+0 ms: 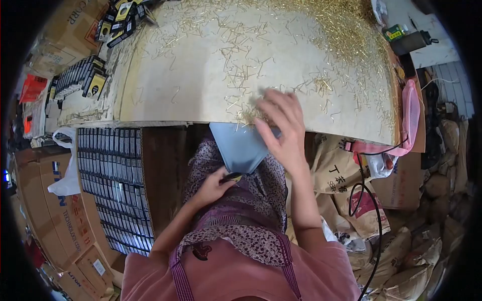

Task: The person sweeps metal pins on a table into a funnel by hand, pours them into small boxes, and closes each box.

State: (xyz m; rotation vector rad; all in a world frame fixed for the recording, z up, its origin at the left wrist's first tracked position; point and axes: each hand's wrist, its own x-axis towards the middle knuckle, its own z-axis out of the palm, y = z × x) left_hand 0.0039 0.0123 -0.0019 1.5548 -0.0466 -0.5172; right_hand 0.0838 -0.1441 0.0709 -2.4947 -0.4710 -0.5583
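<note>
Small gold bent-wire pins (241, 50) are scattered over the pale tabletop (155, 105). A blue-grey chute (241, 145) narrows downward from the table's front edge toward my lap. At its lower end my left hand (213, 186) is closed around a small black and yellow box (232, 177), most of which the fingers and chute hide. Above the chute's wide mouth, my right hand (283, 123) hovers at the table edge with thumb and fingers apart, the fingertips blurred. A few pins lie near those fingertips, close to the chute's upper edge.
A dense heap of pins (351, 25) covers the table's back right. Black and yellow boxes (123, 20) lie at the back left. Below, a carton (146, 190) holds rows of boxes. Paper sacks (331, 170), a pink strap (409, 115) and a black cable (379, 226) are at right.
</note>
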